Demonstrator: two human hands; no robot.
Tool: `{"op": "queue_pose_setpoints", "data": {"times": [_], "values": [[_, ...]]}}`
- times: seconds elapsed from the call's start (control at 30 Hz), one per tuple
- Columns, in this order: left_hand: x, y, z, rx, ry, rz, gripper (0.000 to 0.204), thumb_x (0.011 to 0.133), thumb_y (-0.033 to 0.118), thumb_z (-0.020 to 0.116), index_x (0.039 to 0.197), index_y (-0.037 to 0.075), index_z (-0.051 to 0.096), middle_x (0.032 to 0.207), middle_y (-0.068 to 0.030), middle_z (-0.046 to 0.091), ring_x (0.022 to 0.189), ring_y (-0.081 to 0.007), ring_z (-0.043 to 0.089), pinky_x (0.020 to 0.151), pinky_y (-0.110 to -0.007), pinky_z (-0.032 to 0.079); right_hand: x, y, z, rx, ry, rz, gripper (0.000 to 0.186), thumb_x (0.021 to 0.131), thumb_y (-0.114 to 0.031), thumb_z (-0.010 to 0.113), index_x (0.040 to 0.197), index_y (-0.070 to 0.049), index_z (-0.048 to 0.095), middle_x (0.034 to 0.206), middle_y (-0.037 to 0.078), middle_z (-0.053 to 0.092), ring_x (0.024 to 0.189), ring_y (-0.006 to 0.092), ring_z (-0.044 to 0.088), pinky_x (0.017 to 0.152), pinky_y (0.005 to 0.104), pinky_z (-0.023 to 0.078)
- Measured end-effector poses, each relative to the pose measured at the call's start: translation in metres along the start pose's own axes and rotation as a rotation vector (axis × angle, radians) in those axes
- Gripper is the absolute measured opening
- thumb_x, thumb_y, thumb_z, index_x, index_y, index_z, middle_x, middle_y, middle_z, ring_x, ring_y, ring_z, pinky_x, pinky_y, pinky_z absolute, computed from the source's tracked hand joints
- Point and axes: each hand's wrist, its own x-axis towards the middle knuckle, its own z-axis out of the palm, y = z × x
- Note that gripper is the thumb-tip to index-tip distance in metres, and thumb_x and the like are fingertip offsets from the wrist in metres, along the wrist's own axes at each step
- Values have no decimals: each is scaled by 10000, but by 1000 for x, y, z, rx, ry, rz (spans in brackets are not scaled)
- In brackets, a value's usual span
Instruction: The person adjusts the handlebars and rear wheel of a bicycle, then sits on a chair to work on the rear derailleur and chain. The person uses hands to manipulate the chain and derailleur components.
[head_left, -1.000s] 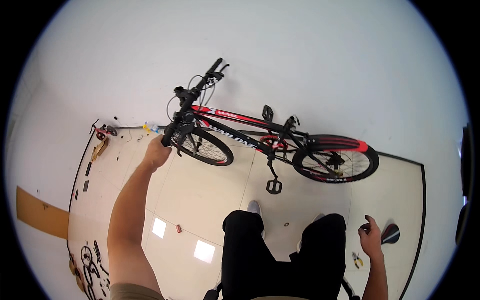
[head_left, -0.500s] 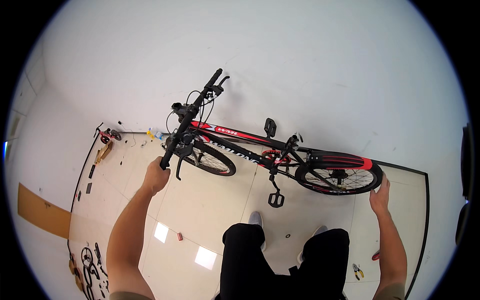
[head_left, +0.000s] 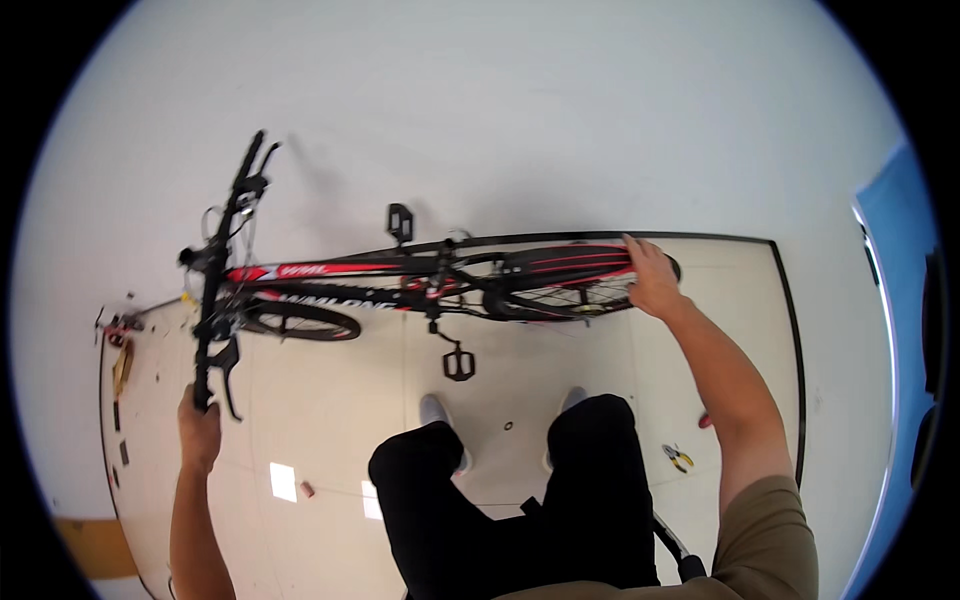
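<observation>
A black and red bicycle (head_left: pixel 340 268) stands crosswise before me, close to the white wall, with its handlebar to the left. My left hand (head_left: pixel 201 434) is closed round the near end of the black handlebar (head_left: pixel 210 300), beside a brake lever (head_left: pixel 232 385). At the back, my right hand (head_left: pixel 655 280) grips the tail of the black, red-striped rear mudguard (head_left: pixel 570 261), its fingers over the top. The rear wheel (head_left: pixel 575 297) lies under that mudguard, partly hidden. The front wheel (head_left: pixel 305 321) and both pedals, the near one (head_left: pixel 459 365) included, touch neither hand.
Yellow-handled pliers (head_left: pixel 677 458) and a small dark ring (head_left: pixel 508 426) lie on the tiled floor, with a small reddish cylinder (head_left: pixel 307 489) to the left. Small parts and a cardboard piece (head_left: pixel 122 368) line the far left. A blue panel (head_left: pixel 905 270) stands at right.
My right hand has moved from the back of the rear tyre up onto the mudguard. The bicycle now sits further left in view, my left hand still on the handlebar.
</observation>
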Motion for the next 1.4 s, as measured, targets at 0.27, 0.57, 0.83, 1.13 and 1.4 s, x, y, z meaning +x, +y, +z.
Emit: {"op": "queue_pose_setpoints", "data": {"times": [0.27, 0.57, 0.83, 1.13, 1.4], "values": [[-2, 26, 9, 36, -11, -122, 130, 921, -24, 569, 1035, 15, 521, 792, -48, 476, 684, -135, 438, 627, -340, 410, 20, 62, 35, 65, 13, 318, 885, 736, -18, 793, 1521, -25, 384, 1384, 234, 549, 1291, 437, 520, 1092, 474, 473], [-9, 15, -1, 50, 36, -169, 103, 938, -15, 576, 1027, 21, 538, 765, -20, 456, 677, -114, 413, 618, -330, 386, 45, 62, 32, -81, -56, 207, 456, 768, -71, 775, 1196, -38, 623, 1179, 189, 637, 1151, 402, 591, 994, 466, 511], [-8, -2, -11, 60, 35, -125, 69, 928, -5, 600, 945, 28, 543, 744, -5, 438, 671, -115, 402, 603, -322, 364, 43, 71, 53, 98, -39, 136, 173, 826, -58, 642, 996, -57, 680, 1022, 229, 676, 1017, 452, 635, 920, 519, 519], [-28, 12, -6, 88, 129, -136, 95, 891, 23, 610, 894, 30, 516, 750, -21, 434, 701, -132, 418, 629, -334, 392, 50, 70, 58, 110, -79, 125, 168, 864, -187, 647, 971, -70, 703, 1044, 217, 698, 1025, 445, 653, 901, 540, 526], [-34, 42, 7, 80, 211, -142, 126, 892, 61, 656, 983, 28, 576, 768, -6, 483, 703, -118, 448, 634, -318, 402, 32, 72, 45, 233, -92, 199, 234, 892, -278, 678, 1004, -83, 742, 1014, 231, 719, 997, 449, 671, 852, 513, 539]]}}
